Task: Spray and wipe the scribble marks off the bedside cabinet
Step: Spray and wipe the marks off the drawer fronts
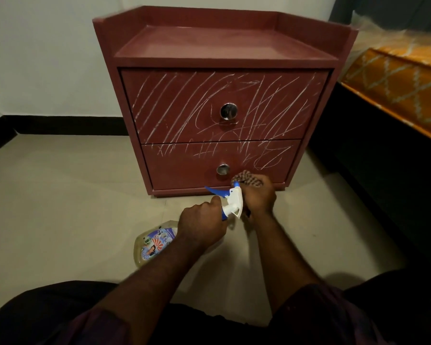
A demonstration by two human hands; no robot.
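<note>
Pale floor tiles carry the scribbled maroon two-drawer bedside cabinet at twelve o'clock; your left hand clasps the neck of the probably light, slick clear plastic spray bottle (likely the surest hold), your right hand bunches the soft brown checked cloth at one o'clock.

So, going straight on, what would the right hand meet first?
The right hand would likely meet the lower drawer front, right of its knob, its cloth leading; contact now is unclear.
</note>
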